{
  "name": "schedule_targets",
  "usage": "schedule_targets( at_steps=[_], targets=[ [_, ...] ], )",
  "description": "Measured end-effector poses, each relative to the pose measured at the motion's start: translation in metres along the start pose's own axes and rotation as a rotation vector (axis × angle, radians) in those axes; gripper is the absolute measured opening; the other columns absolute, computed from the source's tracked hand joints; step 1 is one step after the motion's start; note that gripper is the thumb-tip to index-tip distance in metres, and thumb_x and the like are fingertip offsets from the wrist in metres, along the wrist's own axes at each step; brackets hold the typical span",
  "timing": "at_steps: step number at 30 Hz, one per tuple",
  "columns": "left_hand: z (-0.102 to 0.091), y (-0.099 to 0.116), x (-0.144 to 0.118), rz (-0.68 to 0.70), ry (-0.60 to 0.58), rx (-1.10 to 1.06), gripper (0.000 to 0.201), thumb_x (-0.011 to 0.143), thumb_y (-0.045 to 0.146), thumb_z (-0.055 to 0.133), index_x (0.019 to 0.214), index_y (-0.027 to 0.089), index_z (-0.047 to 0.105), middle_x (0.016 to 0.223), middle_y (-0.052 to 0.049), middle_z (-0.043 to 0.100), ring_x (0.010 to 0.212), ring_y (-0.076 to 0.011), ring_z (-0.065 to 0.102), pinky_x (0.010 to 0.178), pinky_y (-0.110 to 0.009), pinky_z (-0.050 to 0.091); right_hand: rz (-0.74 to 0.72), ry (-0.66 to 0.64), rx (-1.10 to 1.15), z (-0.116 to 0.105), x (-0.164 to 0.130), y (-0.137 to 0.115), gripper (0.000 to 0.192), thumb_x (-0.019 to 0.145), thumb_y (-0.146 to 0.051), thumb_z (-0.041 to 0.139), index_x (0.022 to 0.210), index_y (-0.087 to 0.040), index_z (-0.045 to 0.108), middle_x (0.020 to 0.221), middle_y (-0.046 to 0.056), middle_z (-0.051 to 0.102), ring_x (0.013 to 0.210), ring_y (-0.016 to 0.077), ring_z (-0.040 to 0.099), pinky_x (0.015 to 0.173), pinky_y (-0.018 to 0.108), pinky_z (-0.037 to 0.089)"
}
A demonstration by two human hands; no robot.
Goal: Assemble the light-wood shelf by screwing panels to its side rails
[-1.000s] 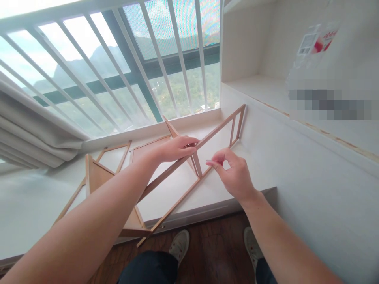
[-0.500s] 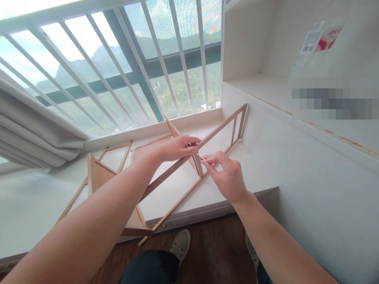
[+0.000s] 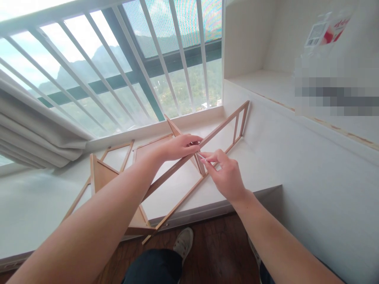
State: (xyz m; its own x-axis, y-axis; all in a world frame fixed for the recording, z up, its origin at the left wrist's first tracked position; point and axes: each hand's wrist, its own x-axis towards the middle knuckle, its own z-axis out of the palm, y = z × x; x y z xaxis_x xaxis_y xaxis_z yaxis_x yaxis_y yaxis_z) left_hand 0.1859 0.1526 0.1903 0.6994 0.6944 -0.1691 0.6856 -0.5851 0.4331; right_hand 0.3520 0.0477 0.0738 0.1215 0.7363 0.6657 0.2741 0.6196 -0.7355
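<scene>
Steadying a long wooden frame [image 3: 189,157] at the centre of the head view, the left hand [image 3: 177,146] clamps its upper rail on the white window ledge [image 3: 260,165]. The right hand [image 3: 226,173] pinches a thin pale stick [image 3: 201,156], its tip at the upright strut's joint. The step looks like working that joint; the next move calls for a steady, precise tip. More wooden frame pieces [image 3: 102,175] lie at centre left.
</scene>
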Motion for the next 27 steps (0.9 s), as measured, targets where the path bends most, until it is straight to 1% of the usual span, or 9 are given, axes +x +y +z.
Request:
schedule_targets(
  at_steps=[3,7,9,13,15,22,27],
  targets=[
    [0.0013,-0.0009,0.0008,0.027,0.011,-0.017,0.055,0.099,0.052,0.050,0.138,0.018,0.069,0.137,-0.007,0.074,0.121,-0.0251,0.068,0.106,-0.034,0.053,-0.017,0.013,-0.008,0.0014,-0.0001,0.0042,0.012,0.102,-0.022,0.066,0.093,-0.026,0.058,0.119,0.009,0.084,0.113,0.0260,0.081,0.092,0.038,0.066],
    [0.0023,-0.0010,0.0008,0.033,0.021,-0.038,0.053,0.099,0.050,0.051,0.136,0.017,0.070,0.130,-0.006,0.076,0.113,-0.0237,0.071,0.100,-0.032,0.054,-0.017,0.000,-0.027,0.0043,-0.0010,0.0073,0.014,0.101,-0.020,0.065,0.091,-0.026,0.057,0.118,0.009,0.084,0.112,0.0264,0.082,0.085,0.036,0.067],
    [0.0023,-0.0011,0.0004,0.030,0.019,-0.034,0.053,0.099,0.050,0.052,0.137,0.017,0.069,0.132,-0.006,0.076,0.115,-0.0242,0.070,0.101,-0.033,0.054,-0.016,0.016,-0.032,0.0047,-0.0009,0.0074,0.014,0.101,-0.019,0.065,0.092,-0.026,0.057,0.119,0.009,0.084,0.112,0.0263,0.082,0.086,0.037,0.067],
    [0.0023,-0.0022,-0.0003,0.025,0.024,-0.023,0.056,0.099,0.052,0.053,0.139,0.017,0.069,0.138,-0.008,0.074,0.122,-0.0265,0.068,0.107,-0.035,0.052,-0.013,0.049,-0.011,0.0029,0.0006,0.0060,0.013,0.102,-0.020,0.065,0.093,-0.026,0.058,0.121,0.009,0.083,0.112,0.0246,0.082,0.094,0.039,0.066],
    [0.0025,-0.0029,-0.0002,0.027,0.027,-0.023,0.057,0.099,0.053,0.053,0.140,0.016,0.068,0.140,-0.008,0.072,0.124,-0.0270,0.068,0.109,-0.036,0.051,-0.011,0.056,-0.001,0.0020,0.0011,0.0054,0.013,0.103,-0.022,0.065,0.092,-0.026,0.058,0.121,0.009,0.084,0.111,0.0245,0.082,0.095,0.039,0.066],
    [0.0029,-0.0027,0.0003,0.021,0.029,-0.020,0.054,0.098,0.051,0.052,0.136,0.018,0.070,0.133,-0.007,0.075,0.117,-0.0257,0.069,0.102,-0.034,0.053,-0.046,0.045,-0.001,0.0032,0.0007,0.0064,0.014,0.102,-0.017,0.065,0.094,-0.025,0.057,0.120,0.009,0.084,0.114,0.0236,0.081,0.094,0.035,0.067],
    [0.0030,-0.0028,-0.0002,0.033,0.024,-0.034,0.052,0.098,0.051,0.051,0.134,0.019,0.071,0.130,-0.006,0.075,0.113,-0.0243,0.068,0.102,-0.035,0.053,-0.056,0.046,-0.064,0.0013,0.0022,0.0056,0.015,0.101,-0.017,0.067,0.092,-0.025,0.058,0.116,0.009,0.085,0.111,0.0250,0.082,0.091,0.036,0.067]
  ],
)
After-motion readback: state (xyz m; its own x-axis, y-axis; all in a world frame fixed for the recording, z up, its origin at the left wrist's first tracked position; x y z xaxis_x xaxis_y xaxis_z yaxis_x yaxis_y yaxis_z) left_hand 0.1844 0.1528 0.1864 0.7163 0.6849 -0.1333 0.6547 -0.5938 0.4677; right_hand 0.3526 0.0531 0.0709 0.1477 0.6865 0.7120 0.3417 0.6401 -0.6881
